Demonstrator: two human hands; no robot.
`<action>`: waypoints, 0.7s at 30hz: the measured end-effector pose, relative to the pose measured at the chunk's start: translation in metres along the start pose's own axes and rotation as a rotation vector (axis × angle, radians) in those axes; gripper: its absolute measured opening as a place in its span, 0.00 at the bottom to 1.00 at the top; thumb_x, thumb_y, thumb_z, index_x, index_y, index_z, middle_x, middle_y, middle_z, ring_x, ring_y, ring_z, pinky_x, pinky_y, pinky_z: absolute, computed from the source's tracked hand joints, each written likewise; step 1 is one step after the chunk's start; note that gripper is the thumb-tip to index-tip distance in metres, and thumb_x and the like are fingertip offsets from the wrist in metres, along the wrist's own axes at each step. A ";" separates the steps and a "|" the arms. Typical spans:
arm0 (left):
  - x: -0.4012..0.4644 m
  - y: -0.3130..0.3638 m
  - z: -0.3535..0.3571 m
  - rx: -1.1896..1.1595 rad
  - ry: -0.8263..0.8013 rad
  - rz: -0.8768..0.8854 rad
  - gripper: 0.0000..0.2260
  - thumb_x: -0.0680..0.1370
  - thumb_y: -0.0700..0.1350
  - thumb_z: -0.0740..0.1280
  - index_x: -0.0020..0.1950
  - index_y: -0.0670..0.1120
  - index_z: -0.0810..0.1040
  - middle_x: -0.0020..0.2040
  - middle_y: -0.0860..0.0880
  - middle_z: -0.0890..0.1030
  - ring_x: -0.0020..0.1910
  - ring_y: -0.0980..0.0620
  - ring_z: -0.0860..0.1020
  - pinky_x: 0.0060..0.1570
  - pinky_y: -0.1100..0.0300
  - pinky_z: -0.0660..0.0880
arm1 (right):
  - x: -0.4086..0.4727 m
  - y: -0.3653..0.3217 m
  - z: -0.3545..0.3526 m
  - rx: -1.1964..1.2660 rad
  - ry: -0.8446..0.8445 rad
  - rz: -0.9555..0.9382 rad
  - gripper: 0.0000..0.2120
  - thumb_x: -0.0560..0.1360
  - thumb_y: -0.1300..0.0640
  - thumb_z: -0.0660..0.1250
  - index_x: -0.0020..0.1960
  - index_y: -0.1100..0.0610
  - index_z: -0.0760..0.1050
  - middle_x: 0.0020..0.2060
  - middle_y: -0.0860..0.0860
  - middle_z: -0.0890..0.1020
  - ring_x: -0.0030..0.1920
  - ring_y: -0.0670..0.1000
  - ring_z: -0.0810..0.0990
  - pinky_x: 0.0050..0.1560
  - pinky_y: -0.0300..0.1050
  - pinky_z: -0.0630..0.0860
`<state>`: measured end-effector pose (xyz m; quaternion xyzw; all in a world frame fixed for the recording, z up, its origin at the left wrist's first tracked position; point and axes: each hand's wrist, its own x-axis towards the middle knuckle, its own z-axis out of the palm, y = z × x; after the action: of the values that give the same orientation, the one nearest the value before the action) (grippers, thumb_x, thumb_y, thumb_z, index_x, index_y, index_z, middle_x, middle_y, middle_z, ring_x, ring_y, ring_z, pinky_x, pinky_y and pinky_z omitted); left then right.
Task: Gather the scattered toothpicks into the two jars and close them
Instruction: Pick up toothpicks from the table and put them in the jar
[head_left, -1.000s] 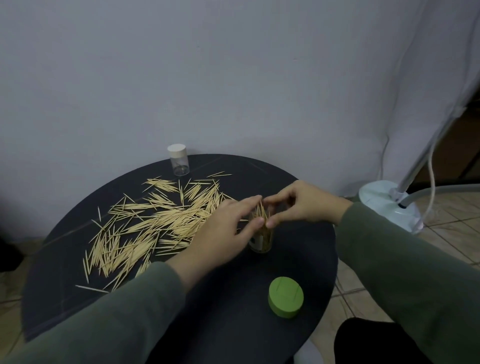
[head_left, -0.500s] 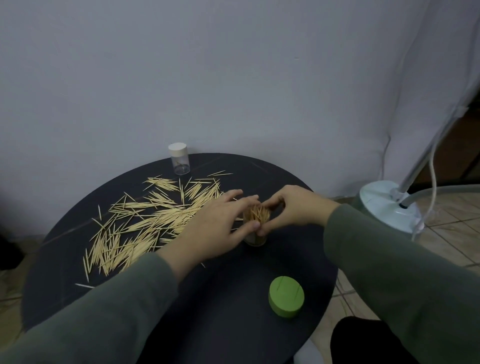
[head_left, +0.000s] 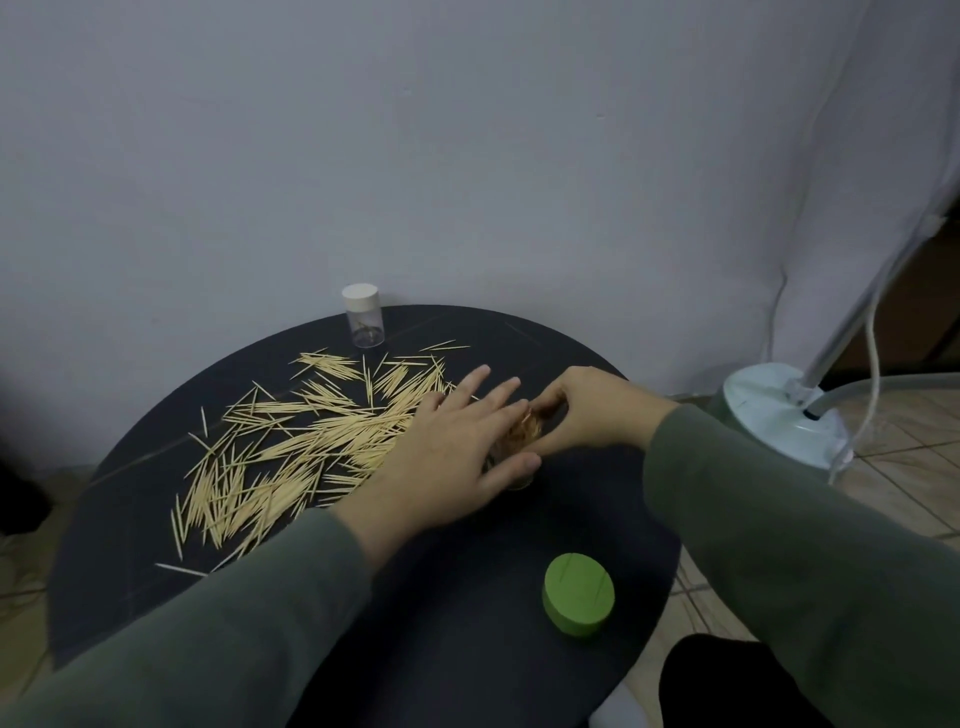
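Many loose toothpicks (head_left: 311, 436) lie scattered over the left half of the round dark table (head_left: 467, 649). An open jar (head_left: 523, 441) packed with upright toothpicks stands at the table's middle, mostly hidden between my hands. My left hand (head_left: 457, 452) lies over its left side with fingers straight and spread, the thumb against the jar's wall. My right hand (head_left: 597, 415) has its fingers curled around the jar's top from the right. The jar's green lid (head_left: 578, 592) lies apart near the front right edge. A small clear jar with a white cap (head_left: 362, 322) stands at the far edge.
A grey wall stands right behind the table. A pale round stand base (head_left: 779, 415) with a pole and cable sits on the tiled floor to the right. My dark-clothed knee (head_left: 727, 680) is below the table's front right edge.
My left hand's fingers have straightened and spread over the jar, where before they curled round it. My right hand stays at the jar's top. The view has shifted slightly.
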<state>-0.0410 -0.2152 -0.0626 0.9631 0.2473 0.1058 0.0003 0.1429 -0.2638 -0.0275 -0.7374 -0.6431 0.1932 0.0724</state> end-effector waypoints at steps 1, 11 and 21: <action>-0.001 -0.002 -0.001 0.001 0.012 -0.017 0.29 0.79 0.65 0.51 0.78 0.55 0.56 0.79 0.56 0.53 0.78 0.53 0.45 0.73 0.47 0.50 | 0.000 0.000 0.000 -0.002 -0.003 -0.004 0.23 0.65 0.37 0.73 0.56 0.48 0.81 0.48 0.45 0.83 0.53 0.47 0.78 0.62 0.54 0.72; -0.003 -0.008 0.004 0.058 0.131 0.244 0.26 0.78 0.62 0.54 0.72 0.52 0.69 0.68 0.54 0.74 0.74 0.48 0.64 0.61 0.46 0.67 | -0.003 -0.006 -0.005 -0.016 -0.003 0.000 0.26 0.59 0.35 0.75 0.54 0.44 0.81 0.48 0.42 0.82 0.52 0.46 0.77 0.61 0.53 0.72; -0.007 -0.014 0.000 0.030 0.104 0.085 0.30 0.77 0.66 0.52 0.75 0.54 0.65 0.74 0.56 0.66 0.74 0.50 0.61 0.68 0.47 0.62 | -0.003 -0.013 -0.007 -0.120 -0.042 0.005 0.29 0.62 0.35 0.74 0.58 0.48 0.79 0.48 0.43 0.80 0.52 0.46 0.77 0.61 0.53 0.72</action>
<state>-0.0537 -0.2057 -0.0647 0.9659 0.2074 0.1520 -0.0316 0.1332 -0.2641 -0.0160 -0.7378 -0.6532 0.1698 0.0142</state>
